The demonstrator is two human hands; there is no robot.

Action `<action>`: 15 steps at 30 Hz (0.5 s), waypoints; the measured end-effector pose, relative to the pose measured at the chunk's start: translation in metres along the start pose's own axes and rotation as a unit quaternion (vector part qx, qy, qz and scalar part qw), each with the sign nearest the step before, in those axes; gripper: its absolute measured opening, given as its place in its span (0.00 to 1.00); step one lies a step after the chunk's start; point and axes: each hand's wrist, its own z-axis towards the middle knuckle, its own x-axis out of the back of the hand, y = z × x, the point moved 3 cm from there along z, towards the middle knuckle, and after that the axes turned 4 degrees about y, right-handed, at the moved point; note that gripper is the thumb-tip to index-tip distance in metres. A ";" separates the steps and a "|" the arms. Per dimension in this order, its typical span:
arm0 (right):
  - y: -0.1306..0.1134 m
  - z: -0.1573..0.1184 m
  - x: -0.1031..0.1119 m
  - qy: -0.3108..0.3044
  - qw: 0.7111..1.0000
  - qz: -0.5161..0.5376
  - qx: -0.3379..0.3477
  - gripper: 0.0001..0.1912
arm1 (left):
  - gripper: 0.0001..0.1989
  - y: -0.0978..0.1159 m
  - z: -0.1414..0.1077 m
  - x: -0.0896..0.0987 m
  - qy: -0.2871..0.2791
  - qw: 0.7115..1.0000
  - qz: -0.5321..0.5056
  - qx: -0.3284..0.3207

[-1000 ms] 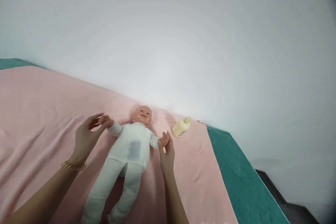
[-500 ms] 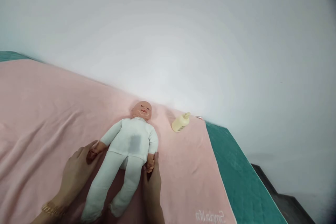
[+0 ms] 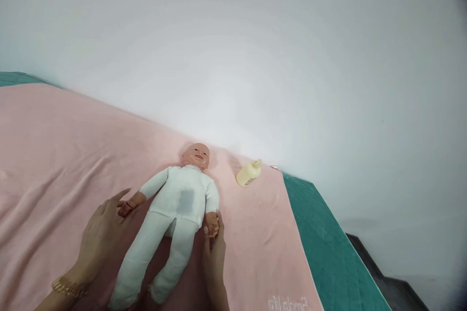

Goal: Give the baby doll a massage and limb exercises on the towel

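A baby doll (image 3: pixel 186 194) with a soft white cloth body and a bare plastic head lies on its back on a pink blanket (image 3: pixel 255 248). A grey square patch marks its chest. My left hand (image 3: pixel 100 233), with a gold bracelet at the wrist, holds the doll's hand at the left between thumb and fingers, the forefinger rather straight. My right hand (image 3: pixel 215 257) grips the doll's other hand, thumb on the inner side and fingers along the outer side. The doll's arms are spread out from its body, and its legs point towards me.
A pale yellow pump bottle (image 3: pixel 248 173) stands on the blanket to the right of the doll's head. Green quilted bedding (image 3: pixel 328 233) shows past the blanket's right edge. Behind rises a plain white wall (image 3: pixel 233 58). A dark edge (image 3: pixel 390 277) lies at the lower right.
Both doll hands have moved slightly outward, with my hands on them. My left hand has shifted a little left and its forefinger is straighter. The view has shifted slightly.
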 end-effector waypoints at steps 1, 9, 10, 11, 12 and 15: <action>-0.003 0.004 0.002 0.008 1.000 0.027 -0.009 0.31 | 0.29 0.002 0.004 0.004 0.020 1.000 -0.017 0.009; -0.040 0.065 0.011 0.045 0.992 0.117 0.030 0.28 | 0.29 0.050 0.042 0.016 0.159 0.975 -0.154 -0.031; -0.043 0.077 0.010 0.040 0.990 0.127 0.037 0.28 | 0.29 0.055 0.050 0.012 0.166 0.969 -0.180 -0.034; -0.047 0.089 0.007 0.040 0.988 0.144 0.047 0.28 | 0.28 0.060 0.060 0.008 0.168 0.963 -0.210 -0.031; -0.049 0.102 0.004 0.038 0.985 0.159 0.058 0.29 | 0.27 0.064 0.072 0.001 0.153 0.957 -0.243 -0.027; -0.051 0.146 -0.013 0.018 0.978 0.202 0.052 0.30 | 0.24 0.075 0.111 -0.021 0.115 0.944 -0.307 -0.016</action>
